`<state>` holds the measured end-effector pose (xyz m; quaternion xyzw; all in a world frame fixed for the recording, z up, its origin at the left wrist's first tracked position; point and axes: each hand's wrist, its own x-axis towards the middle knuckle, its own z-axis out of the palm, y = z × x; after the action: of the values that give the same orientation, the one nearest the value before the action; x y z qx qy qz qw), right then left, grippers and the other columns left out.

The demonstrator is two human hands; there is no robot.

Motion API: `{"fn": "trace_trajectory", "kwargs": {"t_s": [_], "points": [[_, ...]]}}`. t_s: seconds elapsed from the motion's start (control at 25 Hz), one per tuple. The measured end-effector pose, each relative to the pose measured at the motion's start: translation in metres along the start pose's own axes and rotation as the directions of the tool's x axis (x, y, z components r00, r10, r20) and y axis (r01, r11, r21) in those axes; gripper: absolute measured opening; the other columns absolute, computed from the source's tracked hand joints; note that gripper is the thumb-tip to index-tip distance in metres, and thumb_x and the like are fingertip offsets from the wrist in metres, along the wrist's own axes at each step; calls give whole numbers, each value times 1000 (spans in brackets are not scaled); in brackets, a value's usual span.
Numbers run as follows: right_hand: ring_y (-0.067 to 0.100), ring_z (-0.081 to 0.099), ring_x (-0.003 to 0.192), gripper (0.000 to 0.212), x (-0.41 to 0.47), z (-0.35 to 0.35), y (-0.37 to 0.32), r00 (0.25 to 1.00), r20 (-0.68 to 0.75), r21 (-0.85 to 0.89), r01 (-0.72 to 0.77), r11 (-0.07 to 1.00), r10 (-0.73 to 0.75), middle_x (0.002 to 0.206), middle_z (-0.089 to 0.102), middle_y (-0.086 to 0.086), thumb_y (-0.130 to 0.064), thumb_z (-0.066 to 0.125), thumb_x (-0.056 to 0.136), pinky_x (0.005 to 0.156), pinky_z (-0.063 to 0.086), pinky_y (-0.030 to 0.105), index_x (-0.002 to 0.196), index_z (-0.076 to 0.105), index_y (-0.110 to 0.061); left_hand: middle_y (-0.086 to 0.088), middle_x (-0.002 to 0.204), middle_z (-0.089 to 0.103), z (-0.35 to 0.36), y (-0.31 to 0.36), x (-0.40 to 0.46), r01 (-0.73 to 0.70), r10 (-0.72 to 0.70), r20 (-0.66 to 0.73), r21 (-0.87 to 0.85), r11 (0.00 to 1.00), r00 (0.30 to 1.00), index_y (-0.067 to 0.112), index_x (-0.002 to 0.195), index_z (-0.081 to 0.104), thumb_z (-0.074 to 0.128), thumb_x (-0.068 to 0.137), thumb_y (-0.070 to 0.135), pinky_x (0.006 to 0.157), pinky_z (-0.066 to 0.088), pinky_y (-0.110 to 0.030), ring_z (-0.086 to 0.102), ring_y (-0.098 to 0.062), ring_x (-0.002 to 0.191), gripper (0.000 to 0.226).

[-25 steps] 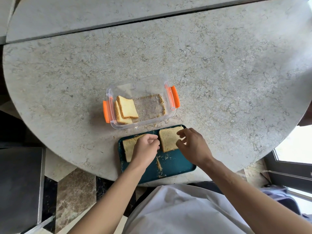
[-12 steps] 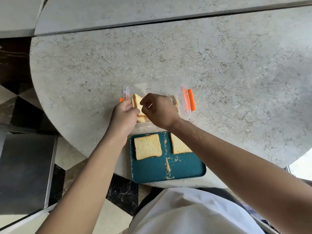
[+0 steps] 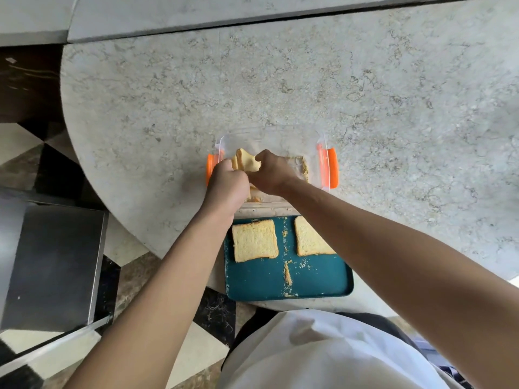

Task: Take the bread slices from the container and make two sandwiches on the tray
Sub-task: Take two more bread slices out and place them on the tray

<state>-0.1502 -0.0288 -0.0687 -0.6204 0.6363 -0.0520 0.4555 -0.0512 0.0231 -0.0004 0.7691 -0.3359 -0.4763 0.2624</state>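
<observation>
A clear plastic container (image 3: 320, 141) with orange clips stands on the stone table, just beyond a teal tray (image 3: 309, 282). Two bread slices lie flat on the tray's far half: one on the left (image 3: 254, 244), one on the right (image 3: 307, 241) partly under my right forearm. Both my hands are inside the container's left end. My left hand (image 3: 227, 186) and my right hand (image 3: 271, 174) pinch the upright bread slices (image 3: 247, 161) there. How many slices each hand holds is hidden.
The round stone table (image 3: 365, 94) ends close to my body, and the tray overhangs near its front edge. Crumbs lie scattered on the tray (image 3: 288, 273). A dark metal surface (image 3: 53, 262) sits low at the left over a checkered floor.
Both hands left the tray, where they had set two slices flat, and reached into the container. They now grip the slices standing at its left end.
</observation>
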Motion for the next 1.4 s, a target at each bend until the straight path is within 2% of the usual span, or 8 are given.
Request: {"fn": "trace_trajectory", "kwargs": {"t_s": [0.12, 0.24, 0.32, 0.44, 0.68, 1.0, 1.16, 1.4], "points": [[29, 62, 110, 57, 1, -4, 5, 1000, -26, 58, -10, 998, 12, 121, 67, 14, -45, 64, 88, 76, 42, 31, 131, 53, -10, -6, 118, 65, 10, 1, 4, -72, 46, 88, 320, 945, 995, 12, 125, 60, 40, 89, 3, 99, 51, -34, 59, -15, 117, 42], [29, 62, 106, 51, 1, -11, 9, 997, -61, 123, -38, 992, 46, 119, 68, 14, -40, 61, 90, 76, 44, 31, 130, 53, -9, -18, 146, 44, 19, -7, 10, -161, 122, 106, 665, 729, 987, 8, 146, 41, 48, 95, 14, 115, 28, -44, 29, -38, 139, 52], [30, 61, 101, 48, 3, -17, 12, 990, -100, 174, -79, 982, 97, 119, 66, 16, -32, 56, 90, 79, 49, 34, 130, 51, -7, -22, 140, 47, 21, -11, 11, -260, 256, 119, 730, 632, 959, 3, 147, 37, 58, 93, 15, 106, 38, -45, 38, -41, 134, 59], [31, 62, 101, 52, 4, -22, 14, 976, -89, 264, -167, 950, 197, 111, 62, 12, -33, 55, 82, 81, 56, 41, 128, 49, -7, -25, 109, 59, 25, -12, 17, -339, 449, 77, 769, 541, 890, -2, 125, 48, 61, 87, 7, 64, 38, -39, 61, -42, 95, 41], [31, 61, 95, 34, -2, -15, 16, 979, -141, 91, -134, 987, 146, 110, 64, 13, -15, 58, 83, 72, 54, 39, 117, 54, -10, -24, 98, 68, 27, -7, 30, -326, 502, -15, 743, 585, 865, -1, 116, 48, 58, 85, -4, 59, 37, -39, 66, -41, 84, 33], [16, 64, 69, 31, -66, -49, 12, 934, -355, 204, 122, 971, -43, 83, 67, -2, -14, 61, 83, 58, 52, 32, 115, 60, -14, -4, 100, 69, -10, -11, -12, -413, 546, -238, 438, 799, 803, 16, 113, 46, 66, 80, 4, 66, 40, -29, 63, -23, 84, 41], [16, 70, 79, 25, -117, -60, 27, 939, -344, 497, 194, 846, -13, 91, 71, 0, -15, 65, 85, 65, 59, 32, 110, 62, -17, 13, 100, 67, -29, -18, -50, -446, 431, -261, 4, 895, 864, 28, 112, 47, 71, 80, 2, 71, 57, -29, 73, -14, 83, 47], [26, 69, 86, 19, -167, -56, 69, 968, -250, 746, 189, 638, 5, 94, 74, 11, -9, 67, 83, 76, 59, 47, 101, 68, -17, -5, 110, 77, -45, -79, -81, -246, 136, -225, -586, 772, 965, 15, 115, 61, 70, 80, -12, 85, 60, -40, 72, -20, 105, 45]]}}
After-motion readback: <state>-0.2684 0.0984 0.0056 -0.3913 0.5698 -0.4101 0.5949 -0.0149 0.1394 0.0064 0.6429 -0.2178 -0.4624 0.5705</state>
